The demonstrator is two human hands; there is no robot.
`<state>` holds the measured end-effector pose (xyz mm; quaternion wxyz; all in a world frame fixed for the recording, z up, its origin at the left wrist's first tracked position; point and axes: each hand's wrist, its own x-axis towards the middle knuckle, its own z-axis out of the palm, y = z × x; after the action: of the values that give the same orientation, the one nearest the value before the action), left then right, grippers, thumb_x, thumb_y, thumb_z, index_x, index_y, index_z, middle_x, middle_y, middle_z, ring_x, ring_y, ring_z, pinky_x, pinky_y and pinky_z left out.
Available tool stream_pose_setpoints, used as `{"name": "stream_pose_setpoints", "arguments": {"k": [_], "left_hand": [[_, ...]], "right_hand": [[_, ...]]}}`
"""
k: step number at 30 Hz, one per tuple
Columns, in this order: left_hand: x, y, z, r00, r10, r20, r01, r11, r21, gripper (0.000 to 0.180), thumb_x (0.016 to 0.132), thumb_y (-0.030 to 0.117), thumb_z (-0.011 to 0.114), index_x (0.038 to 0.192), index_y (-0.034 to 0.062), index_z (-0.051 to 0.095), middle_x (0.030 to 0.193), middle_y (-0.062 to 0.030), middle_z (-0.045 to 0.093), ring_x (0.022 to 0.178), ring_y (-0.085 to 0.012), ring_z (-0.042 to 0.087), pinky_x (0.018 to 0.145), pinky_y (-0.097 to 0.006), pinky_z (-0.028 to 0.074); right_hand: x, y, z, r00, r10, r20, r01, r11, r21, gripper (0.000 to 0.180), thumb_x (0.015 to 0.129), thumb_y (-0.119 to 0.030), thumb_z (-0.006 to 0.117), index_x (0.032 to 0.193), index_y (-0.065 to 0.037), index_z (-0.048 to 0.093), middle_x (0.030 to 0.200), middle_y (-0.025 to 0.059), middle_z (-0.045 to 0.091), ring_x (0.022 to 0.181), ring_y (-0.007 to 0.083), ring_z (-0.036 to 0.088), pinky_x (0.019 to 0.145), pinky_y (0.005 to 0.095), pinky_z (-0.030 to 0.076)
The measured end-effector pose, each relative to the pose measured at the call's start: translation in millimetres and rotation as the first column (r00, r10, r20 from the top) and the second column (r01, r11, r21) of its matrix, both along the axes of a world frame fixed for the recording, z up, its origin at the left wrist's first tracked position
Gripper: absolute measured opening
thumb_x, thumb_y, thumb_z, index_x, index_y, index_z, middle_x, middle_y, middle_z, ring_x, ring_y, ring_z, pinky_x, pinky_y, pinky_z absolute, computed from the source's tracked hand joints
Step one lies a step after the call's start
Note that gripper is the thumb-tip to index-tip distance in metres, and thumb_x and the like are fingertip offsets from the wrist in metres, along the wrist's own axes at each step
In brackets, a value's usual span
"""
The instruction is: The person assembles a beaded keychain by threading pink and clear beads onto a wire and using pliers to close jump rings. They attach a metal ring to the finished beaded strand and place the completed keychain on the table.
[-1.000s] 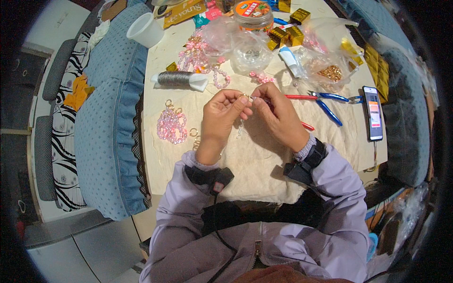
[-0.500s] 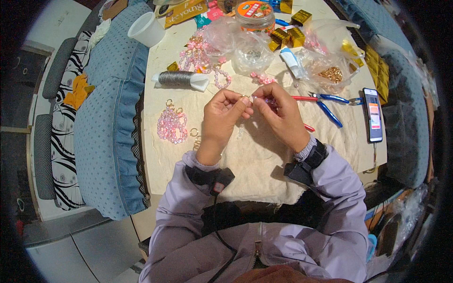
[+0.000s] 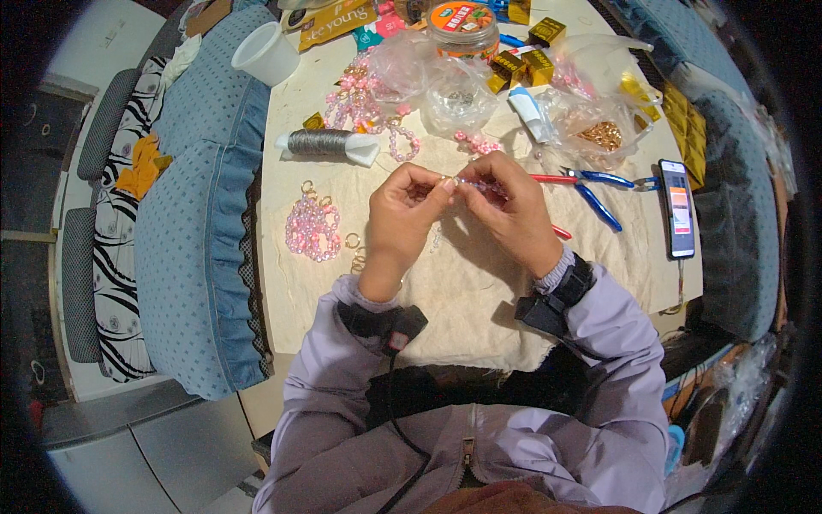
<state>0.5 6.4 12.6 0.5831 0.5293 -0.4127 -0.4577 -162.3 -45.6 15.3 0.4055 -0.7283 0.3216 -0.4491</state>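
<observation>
Over the cream cloth (image 3: pixel 462 317) my two hands meet fingertip to fingertip. My left hand (image 3: pixel 401 214) is closed in a pinch on a small gold ring (image 3: pixel 449 180). Pinched in my right hand (image 3: pixel 514 214) is a strand of pale purple beads (image 3: pixel 485 186), its end up against the ring and much of it hidden by the fingers. Left of my left hand lies a pile of pink and lilac beaded chains (image 3: pixel 312 227) with gold clasps, beside several loose gold rings (image 3: pixel 353 241). Pliers with blue handles (image 3: pixel 597 208) and a red-handled tool (image 3: pixel 552 178) lie right of my right hand.
A spool of grey wire (image 3: pixel 321 144) lies at the table's left. Behind my hands are pink beaded strands (image 3: pixel 351 103), clear plastic bags (image 3: pixel 458 98), small gold boxes (image 3: pixel 535 64) and a lidded jar (image 3: pixel 462 30). A phone (image 3: pixel 676 210) lies near the right edge.
My fingertips have drawn slightly closer together, and the left fingers have curled in behind the thumb. More of the bead strand shows between the right thumb and finger.
</observation>
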Motion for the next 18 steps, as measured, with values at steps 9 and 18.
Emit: {"name": "stream_pose_setpoints", "arguments": {"k": [9,18], "left_hand": [[0.0,-0.1,4.6,1.0,-0.002,-0.019,0.001,1.0,-0.006,0.008,0.093,0.007,0.068,0.096,0.0015,0.062,0.089,-0.0067,0.071,0.076,-0.0061,0.063,0.065,-0.018,0.05],[8.6,-2.3,2.2,0.977,-0.05,-0.209,0.072,0.993,0.096,0.008,0.094,0.01,0.066,0.092,0.0042,0.06,0.084,-0.0069,0.07,0.069,-0.008,0.062,0.06,-0.019,0.049]], "right_hand": [[-0.4,-0.5,0.4,1.0,0.002,0.023,-0.002,1.0,0.01,0.014,0.085,-0.008,0.068,0.095,-0.001,0.06,0.083,0.0086,0.057,0.068,0.0173,0.055,0.062,0.0288,0.046],[-0.8,-0.3,-1.6,0.997,0.078,0.011,-0.079,0.981,0.177,0.012,0.091,-0.012,0.066,0.097,-0.003,0.064,0.082,0.0062,0.062,0.069,0.0118,0.057,0.062,0.0258,0.046]]}}
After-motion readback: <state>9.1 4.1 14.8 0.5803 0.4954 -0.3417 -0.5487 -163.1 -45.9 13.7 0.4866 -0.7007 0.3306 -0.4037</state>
